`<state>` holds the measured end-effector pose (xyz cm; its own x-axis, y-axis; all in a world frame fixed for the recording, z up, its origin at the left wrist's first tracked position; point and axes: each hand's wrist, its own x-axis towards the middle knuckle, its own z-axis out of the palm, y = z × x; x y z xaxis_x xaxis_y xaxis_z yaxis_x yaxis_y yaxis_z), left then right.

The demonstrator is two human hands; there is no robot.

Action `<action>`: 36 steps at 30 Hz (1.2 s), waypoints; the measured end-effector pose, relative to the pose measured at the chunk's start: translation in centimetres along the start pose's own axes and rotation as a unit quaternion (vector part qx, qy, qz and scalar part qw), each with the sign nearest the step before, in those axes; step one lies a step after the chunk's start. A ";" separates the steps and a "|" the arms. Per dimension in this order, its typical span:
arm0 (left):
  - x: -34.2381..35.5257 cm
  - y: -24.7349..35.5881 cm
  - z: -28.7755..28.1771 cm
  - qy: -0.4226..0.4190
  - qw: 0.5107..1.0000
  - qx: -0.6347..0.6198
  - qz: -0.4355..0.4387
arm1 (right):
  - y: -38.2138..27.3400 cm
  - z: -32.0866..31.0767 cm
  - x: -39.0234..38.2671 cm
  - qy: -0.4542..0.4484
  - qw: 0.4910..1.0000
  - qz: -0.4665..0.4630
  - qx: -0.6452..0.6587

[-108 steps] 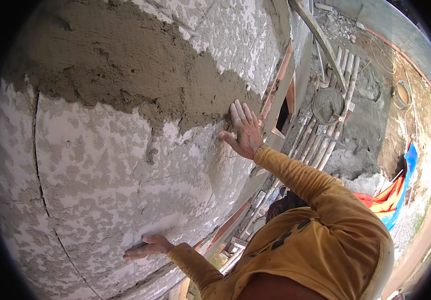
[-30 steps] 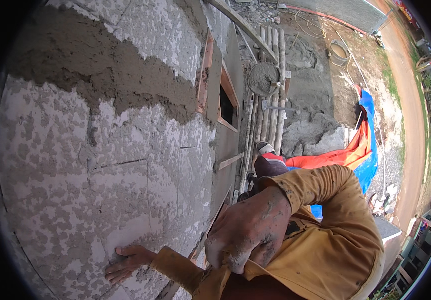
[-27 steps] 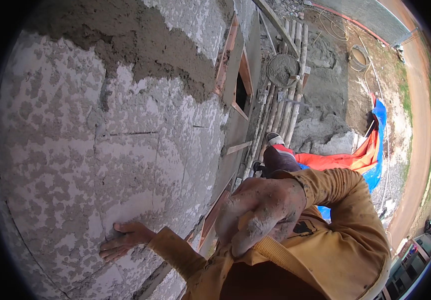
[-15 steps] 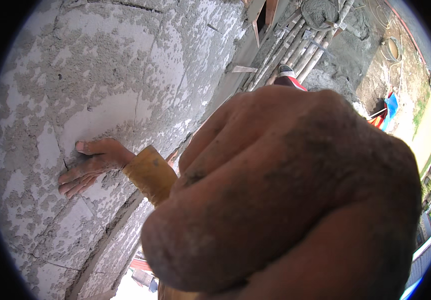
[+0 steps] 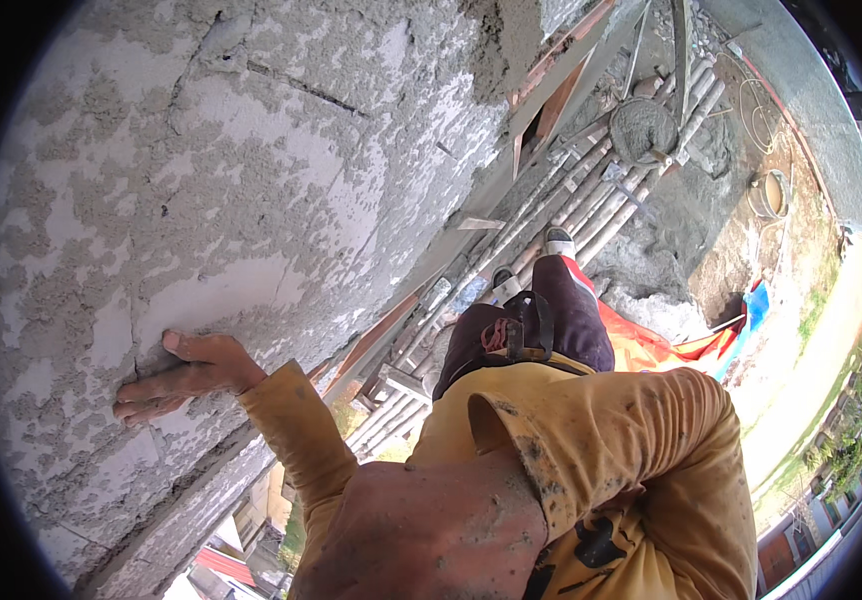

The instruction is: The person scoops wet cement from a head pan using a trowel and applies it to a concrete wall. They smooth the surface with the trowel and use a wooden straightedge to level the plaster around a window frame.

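A rough block wall (image 5: 241,220), patchily smeared with grey mortar, fills the left side of the view. Against it rests my left hand (image 5: 189,380), fingers stretched out and thumb apart, holding nothing. Its yellow sleeve (image 5: 296,425) leads back toward my body. My right hand (image 5: 431,525) is very close at the lower edge, its back dusted with mortar. The fingers run out of the picture below, so whether they hold anything is hidden. The right arm is sharply bent in a mortar-spotted yellow sleeve (image 5: 621,425).
My shoes (image 5: 558,241) stand on a platform of lashed poles (image 5: 591,200) along the wall. Ahead on the poles sits a round container of wet mortar (image 5: 643,130). Farther down are a round bucket (image 5: 769,195) and an orange and blue sheet (image 5: 651,345).
My right hand, earlier a closed fist covering much of the view, has dropped to the lower edge, uncovering my legs and the poles. My left hand stays against the wall.
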<state>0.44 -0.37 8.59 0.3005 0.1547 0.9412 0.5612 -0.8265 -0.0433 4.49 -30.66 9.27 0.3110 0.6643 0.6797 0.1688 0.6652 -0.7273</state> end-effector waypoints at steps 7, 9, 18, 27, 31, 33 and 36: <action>0.1 -0.1 0.5 0.009 1.000 -0.001 -0.019 | 0.2 0.2 1.3 -0.044 0.999 0.002 0.016; -0.7 -0.5 0.1 0.005 1.000 0.012 0.008 | 1.1 0.3 1.3 -0.043 0.999 -0.002 0.031; -0.5 -1.5 -0.1 0.021 0.997 0.039 0.066 | -0.1 -1.9 3.0 -0.004 0.996 0.082 -0.021; -0.8 -2.0 0.2 0.011 0.999 -0.008 0.047 | 6.8 -8.1 -3.0 0.351 0.817 0.308 -0.339; -0.9 -2.3 0.4 0.016 0.998 -0.037 0.042 | 7.6 -8.4 3.0 0.324 0.769 0.129 -0.536; -0.4 -2.0 0.6 0.015 0.997 -0.065 0.040 | 8.0 -8.1 5.3 0.313 0.751 0.072 -0.577; -0.8 -1.6 0.9 0.021 0.997 -0.072 0.023 | 9.9 -7.4 6.8 0.298 0.755 0.061 -0.580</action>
<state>0.00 1.28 7.59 0.2890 0.0952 0.9526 0.4306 -0.9016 -0.0405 15.22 -22.13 6.01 0.6976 0.1949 0.6895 0.7040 -0.3652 -0.6091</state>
